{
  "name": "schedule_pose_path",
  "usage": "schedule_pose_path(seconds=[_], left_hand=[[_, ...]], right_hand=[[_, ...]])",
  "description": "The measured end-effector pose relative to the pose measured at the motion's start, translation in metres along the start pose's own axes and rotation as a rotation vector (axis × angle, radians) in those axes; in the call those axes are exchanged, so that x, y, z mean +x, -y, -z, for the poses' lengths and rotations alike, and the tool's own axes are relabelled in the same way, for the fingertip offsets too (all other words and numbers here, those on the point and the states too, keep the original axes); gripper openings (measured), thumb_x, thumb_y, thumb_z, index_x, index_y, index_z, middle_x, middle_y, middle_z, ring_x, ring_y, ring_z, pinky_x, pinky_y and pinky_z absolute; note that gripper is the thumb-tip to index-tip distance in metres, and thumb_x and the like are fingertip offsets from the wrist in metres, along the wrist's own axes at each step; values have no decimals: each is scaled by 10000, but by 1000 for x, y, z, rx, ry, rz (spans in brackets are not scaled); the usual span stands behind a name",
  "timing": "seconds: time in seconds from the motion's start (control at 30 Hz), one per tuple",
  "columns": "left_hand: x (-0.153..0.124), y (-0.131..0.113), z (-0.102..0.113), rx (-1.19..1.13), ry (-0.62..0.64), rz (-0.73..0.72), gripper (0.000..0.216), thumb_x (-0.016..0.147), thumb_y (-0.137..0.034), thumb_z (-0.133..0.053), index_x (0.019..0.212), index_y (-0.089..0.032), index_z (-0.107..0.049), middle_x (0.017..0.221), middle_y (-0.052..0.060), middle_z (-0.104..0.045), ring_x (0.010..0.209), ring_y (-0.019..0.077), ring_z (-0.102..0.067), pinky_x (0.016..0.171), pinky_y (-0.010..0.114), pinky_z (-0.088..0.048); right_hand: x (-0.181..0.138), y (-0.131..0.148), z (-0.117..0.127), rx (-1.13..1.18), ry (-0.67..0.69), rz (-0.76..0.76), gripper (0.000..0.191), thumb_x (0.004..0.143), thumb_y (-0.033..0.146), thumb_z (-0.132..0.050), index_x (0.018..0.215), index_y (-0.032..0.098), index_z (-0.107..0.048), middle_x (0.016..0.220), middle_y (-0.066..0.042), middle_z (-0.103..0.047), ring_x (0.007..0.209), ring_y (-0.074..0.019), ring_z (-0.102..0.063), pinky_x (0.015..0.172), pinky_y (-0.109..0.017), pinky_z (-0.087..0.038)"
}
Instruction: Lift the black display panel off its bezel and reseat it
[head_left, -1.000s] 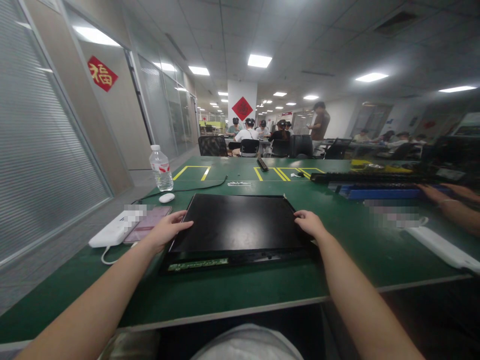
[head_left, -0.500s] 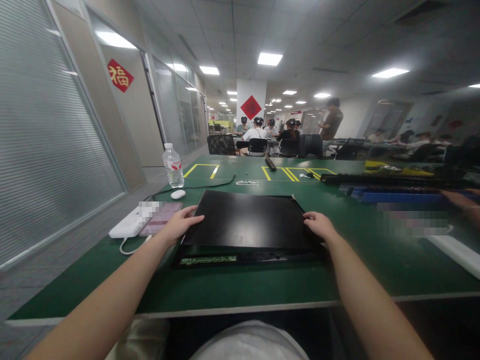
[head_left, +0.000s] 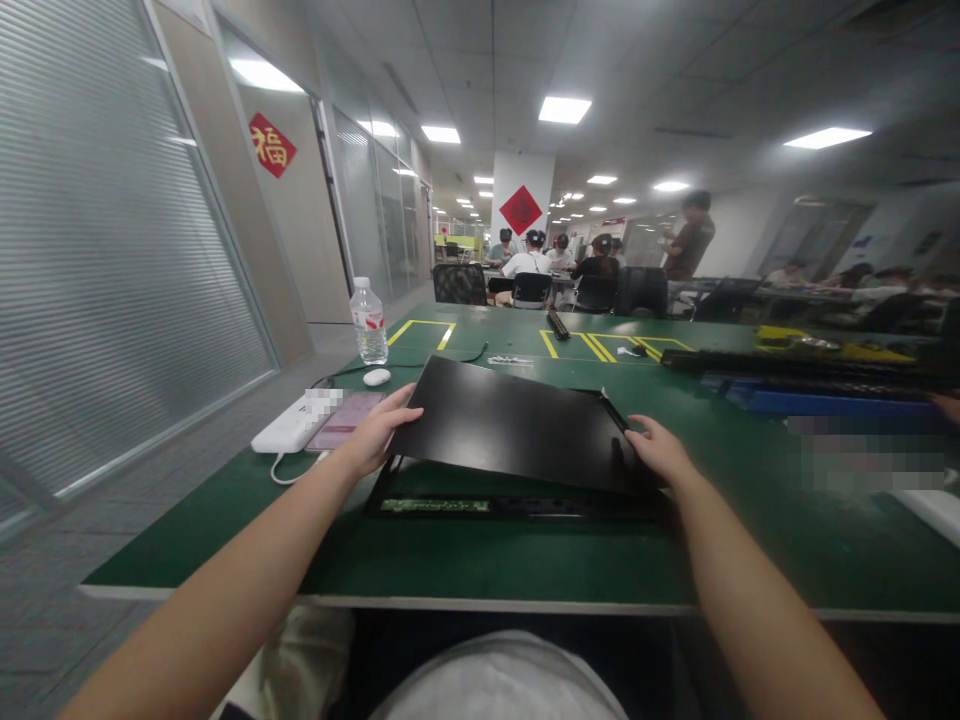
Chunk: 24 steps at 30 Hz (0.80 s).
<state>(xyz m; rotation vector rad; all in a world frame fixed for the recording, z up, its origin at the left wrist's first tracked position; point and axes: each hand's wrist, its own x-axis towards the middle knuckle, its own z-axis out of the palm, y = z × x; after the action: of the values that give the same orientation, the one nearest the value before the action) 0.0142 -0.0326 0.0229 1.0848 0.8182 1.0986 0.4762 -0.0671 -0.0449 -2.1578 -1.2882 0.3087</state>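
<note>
A flat black panel (head_left: 510, 415) tilts over a shallow black frame (head_left: 577, 510), its left side raised and its right side low. My left hand (head_left: 379, 430) is closed on the panel's left edge, thumb on top and fingers partly hidden beneath. At the right edge of the frame, my right hand (head_left: 660, 450) is closed with thumb and fingers at the rim, close to the panel's low side. A green circuit board strip (head_left: 435, 506) shows along the near side of the frame. Most of the frame's inside is hidden under the panel.
Left on the green table (head_left: 450, 575) are a white power bank (head_left: 289, 430), a phone (head_left: 349, 420), a white oval case (head_left: 376, 377), a water bottle (head_left: 369, 325) and a black cable. Long blue parts (head_left: 780, 398) lie at right. People sit farther back.
The panel's left side has risen with my left hand, exposing more of the frame's near left corner. My right hand stays by the right edge. The view has shifted slightly.
</note>
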Motion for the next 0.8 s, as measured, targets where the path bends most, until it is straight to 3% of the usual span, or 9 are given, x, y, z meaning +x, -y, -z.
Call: schedule_pose_path(seconds=[0.17,0.4,0.8], left_hand=[[1,2,0,-15,51,-27,765,664,-133,-749,1404,-199,-568,1156,90,-757,938,272,-744,692,292,-592],[-3,2,-4,-14,70,-91,879,651,-158,-766,1482,-206,-482,1258,93,-719,1038,305,-710,833,355,-578],[-2,4,-3,50,72,-154,848,645,-219,-769,1456,-215,-520,1321,99,-687,1150,347,-664,965,439,-535]], right_hand=[[0,1,0,13,-20,-9,496,908,420,-495,1313,177,-647,975,-100,-735,906,-243,-680,813,-326,-491],[-1,2,3,75,-48,-3,371,911,413,-497,1045,196,-766,1153,-123,-732,1106,-293,-651,907,-354,-490],[1,0,0,449,-9,-188,353,818,445,-610,945,147,-751,932,-126,-762,877,-270,-710,693,-326,-528]])
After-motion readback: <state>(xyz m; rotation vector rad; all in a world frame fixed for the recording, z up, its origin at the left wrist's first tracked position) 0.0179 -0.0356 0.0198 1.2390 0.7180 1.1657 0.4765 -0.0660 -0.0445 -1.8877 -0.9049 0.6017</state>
